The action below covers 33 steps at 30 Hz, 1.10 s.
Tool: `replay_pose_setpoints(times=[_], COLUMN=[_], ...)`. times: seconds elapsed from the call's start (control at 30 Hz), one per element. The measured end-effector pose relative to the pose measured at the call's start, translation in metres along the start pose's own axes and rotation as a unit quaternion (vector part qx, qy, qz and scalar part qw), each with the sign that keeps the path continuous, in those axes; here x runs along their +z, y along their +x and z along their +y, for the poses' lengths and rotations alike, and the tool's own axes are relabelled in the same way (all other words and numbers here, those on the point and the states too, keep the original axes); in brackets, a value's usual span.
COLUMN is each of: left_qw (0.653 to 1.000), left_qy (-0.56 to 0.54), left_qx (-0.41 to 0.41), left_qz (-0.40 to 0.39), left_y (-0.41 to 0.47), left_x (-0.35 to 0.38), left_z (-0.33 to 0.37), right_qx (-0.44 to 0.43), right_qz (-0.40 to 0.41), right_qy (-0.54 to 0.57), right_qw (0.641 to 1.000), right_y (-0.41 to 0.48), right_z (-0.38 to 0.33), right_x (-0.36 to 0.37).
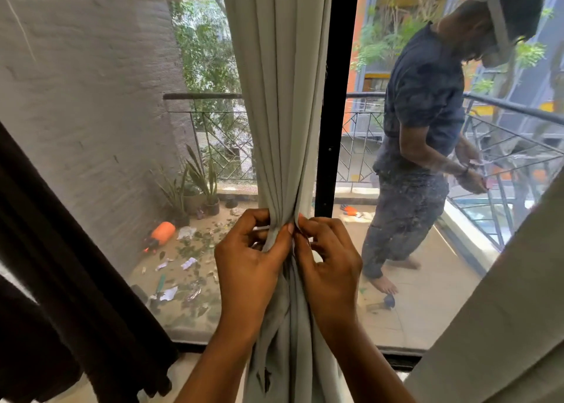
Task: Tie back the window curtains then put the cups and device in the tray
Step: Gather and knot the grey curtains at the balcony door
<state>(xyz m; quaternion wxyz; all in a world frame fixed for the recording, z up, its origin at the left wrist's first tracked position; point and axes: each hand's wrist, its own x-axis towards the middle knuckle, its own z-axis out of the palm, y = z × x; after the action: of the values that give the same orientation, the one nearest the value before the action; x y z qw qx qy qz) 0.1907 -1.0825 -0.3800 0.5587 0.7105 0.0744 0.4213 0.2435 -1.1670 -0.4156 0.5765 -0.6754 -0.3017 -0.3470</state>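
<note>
Both hands are up close on the pale curtain [280, 97], dead centre of the view. The left hand [247, 256] curls round the gathered folds from the left, thumb pressed across the front. The right hand [329, 259] pinches the same bunch from the other side, fingers bent tight, fingertips just beside the left thumb. A thin pale strip [261, 228] shows under the left fingers; it may be a tie band, but it is too small to be sure.

Below the grip the cloth hangs loose and runs off the bottom edge. A dark curtain [61, 280] drapes down the left side, cut off by the frame, and a second pale curtain [503, 311] slants across the lower right corner.

Just behind the gathered cloth stands the black window post [335, 97], and the fine mesh screen [91, 112] to its left softens everything past it.

Out on the balcony there are potted plants [198, 189], an orange spray bottle [163, 230] and paper scraps [189, 263], any print on them too small to read. A person [421, 122] stands by the railing [512, 108], handling something I cannot make out.
</note>
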Motion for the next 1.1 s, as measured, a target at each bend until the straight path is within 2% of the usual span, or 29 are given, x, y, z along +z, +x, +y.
replay_pose_setpoints(times=[0.17, 0.43, 0.57, 0.67, 0.7, 0.8, 0.87, 0.93, 1.0, 1.03, 1.1], left_qw=[0.999, 0.993, 0.995, 0.998, 0.998, 0.998, 0.996, 0.995, 0.994, 0.994, 0.994], left_qy=[-0.026, -0.095, -0.067, -0.006, 0.010, 0.027, 0.043, 0.054, 0.055, 0.055, 0.052], left_qx=[-0.018, -0.018, -0.004, 0.034, 0.042, 0.052, 0.071, 0.085, 0.095, 0.097, 0.095], left_qz=[-0.039, -0.071, -0.079, -0.052, -0.043, -0.029, -0.017, -0.016, -0.018, -0.019, -0.019], left_y=[0.008, 0.019, 0.030, 0.043, 0.047, 0.055, 0.058, 0.060, 0.063, 0.064, 0.067], left_x=[-0.009, -0.026, -0.034, -0.042, -0.045, -0.054, -0.059, -0.064, -0.067, -0.069, -0.073], left_z=[-0.007, -0.016, -0.019, -0.028, -0.032, -0.043, -0.046, -0.046, -0.046, -0.047, -0.050], right_qx=[0.035, 0.035, 0.009, 0.011, 0.023, 0.072, 0.115, 0.193, 0.285, 0.307, 0.277], right_qz=[0.002, -0.009, -0.072, -0.121, -0.107, 0.008, 0.048, 0.020, -0.040, -0.064, -0.069], right_qy=[0.015, 0.007, 0.008, -0.015, -0.015, -0.022, -0.040, -0.012, 0.062, 0.094, 0.115], right_qw=[0.999, 0.999, 0.997, 0.992, 0.994, 0.997, 0.991, 0.981, 0.956, 0.945, 0.952], right_y=[-0.007, -0.016, -0.022, -0.021, -0.018, 0.000, 0.019, 0.039, 0.056, 0.060, 0.061], right_z=[-0.006, -0.008, -0.008, 0.004, 0.010, 0.027, 0.040, 0.055, 0.063, 0.064, 0.058], right_x=[0.008, 0.020, 0.024, 0.024, 0.025, 0.031, 0.040, 0.052, 0.064, 0.068, 0.076])
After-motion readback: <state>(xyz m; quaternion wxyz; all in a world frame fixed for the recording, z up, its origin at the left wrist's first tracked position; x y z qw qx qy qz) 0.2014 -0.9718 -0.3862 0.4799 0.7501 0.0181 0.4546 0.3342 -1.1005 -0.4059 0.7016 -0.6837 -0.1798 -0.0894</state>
